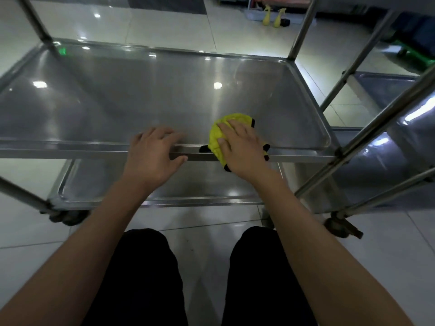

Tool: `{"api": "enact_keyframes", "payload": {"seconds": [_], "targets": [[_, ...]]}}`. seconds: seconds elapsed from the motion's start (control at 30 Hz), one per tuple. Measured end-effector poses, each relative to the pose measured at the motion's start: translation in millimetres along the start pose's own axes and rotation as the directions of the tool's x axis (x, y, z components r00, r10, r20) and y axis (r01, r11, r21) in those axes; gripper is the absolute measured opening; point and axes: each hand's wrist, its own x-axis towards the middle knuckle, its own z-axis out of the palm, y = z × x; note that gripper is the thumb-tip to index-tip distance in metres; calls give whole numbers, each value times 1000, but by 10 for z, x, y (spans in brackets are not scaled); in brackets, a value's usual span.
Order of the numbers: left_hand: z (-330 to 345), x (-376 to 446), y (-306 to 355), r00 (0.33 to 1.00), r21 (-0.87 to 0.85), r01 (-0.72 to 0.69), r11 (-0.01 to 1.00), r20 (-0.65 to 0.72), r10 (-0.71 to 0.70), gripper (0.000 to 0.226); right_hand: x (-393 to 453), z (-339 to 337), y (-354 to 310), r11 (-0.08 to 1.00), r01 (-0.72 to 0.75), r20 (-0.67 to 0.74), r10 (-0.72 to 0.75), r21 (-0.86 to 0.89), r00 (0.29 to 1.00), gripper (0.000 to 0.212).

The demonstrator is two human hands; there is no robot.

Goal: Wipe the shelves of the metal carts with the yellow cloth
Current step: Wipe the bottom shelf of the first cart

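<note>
Left hand (153, 152) rests on the near rim of the middle shelf (146, 95), fingers spread over the lip, thumb under; I read that as bracing the cart. Right of it, my right hand (240, 147) lies flat on the bunched yellow cloth (226, 121), fingers spread, pressing it onto the shelf's near edge. Lower shelf (200, 184) underneath. Second cart (386, 90) at far right.

Glossy pale tiled floor (164, 24) with ceiling-light reflections, two yellow spray bottles (273, 17) standing side by side on the floor at the far wall, green plastic item (416, 55) at right edge, partly hidden, dark trouser legs (146, 274) at bottom
</note>
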Motion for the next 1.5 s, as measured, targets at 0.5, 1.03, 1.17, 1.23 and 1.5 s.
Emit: {"api": "enact_keyframes", "payload": {"seconds": [0.5, 1.03, 1.17, 1.23, 1.5], "targets": [[-15, -270, -423, 970, 79, 107, 991, -225, -87, 46, 115, 252, -701, 960, 275, 6, -275, 52, 961, 53], [48, -1099, -662, 939, -47, -31, 998, -345, 13, 25, -252, 255, -621, 907, 414, -206, -391, 80, 897, 46], [132, -1280, -834, 987, -130, 69, 989, -133, -87, 26, -538, 432, -740, 865, 499, -311, -459, 58, 832, 46], [196, -1354, -965, 992, -128, 117, 985, -38, -123, 26, -696, 625, -819, 840, 539, -300, -498, 69, 814, 47], [655, -1681, -1625, 950, -49, 250, 967, 206, -236, 36, -752, 1673, -843, 932, 274, 76, -299, 237, 951, 50]]}}
